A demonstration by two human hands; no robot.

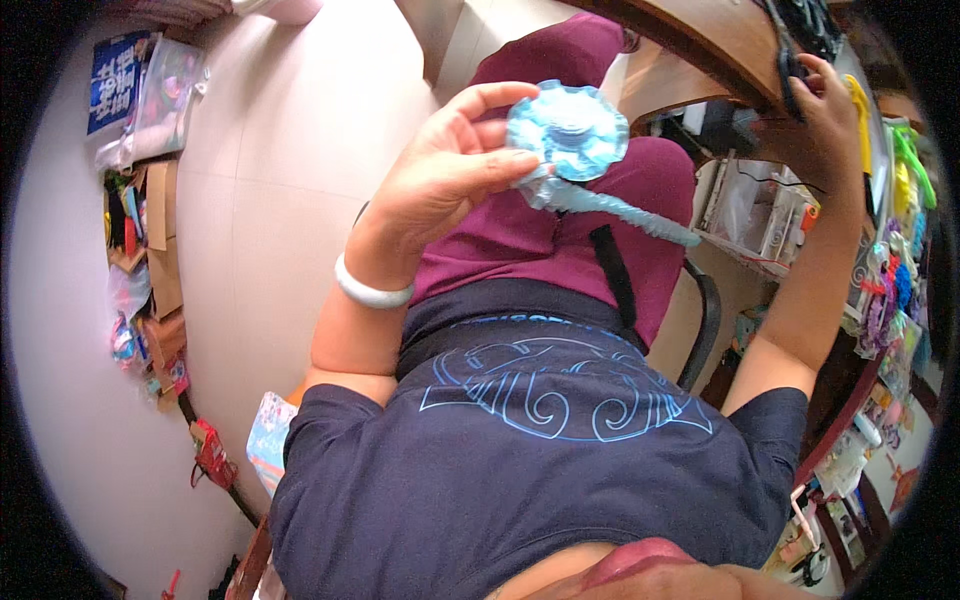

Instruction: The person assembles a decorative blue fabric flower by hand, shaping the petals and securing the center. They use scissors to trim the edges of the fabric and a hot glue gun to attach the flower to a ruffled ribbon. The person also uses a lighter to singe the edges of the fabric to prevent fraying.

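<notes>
My left hand (455, 155) pinches a light blue ruffled fabric rosette (567, 130) between thumb and fingers, above my lap. Its round centre is gathered and its edge is frilled. From beneath the rosette, a crinkled light blue strip (640, 215) hangs off to the right. Far to the right, at the table's edge, my right hand (828, 105) has its fingers closed around a black looped handle (790, 85), which looks like scissors. The far end of that tool is hard to make out.
A brown wooden table (700, 40) curves along the upper right. Below it stands a white rack (755, 215) with bags. Colourful ribbons and bundles (885, 275) crowd the right side. Cardboard boxes (163, 235) line the left wall. A dark chair armrest (706, 330) is beside me.
</notes>
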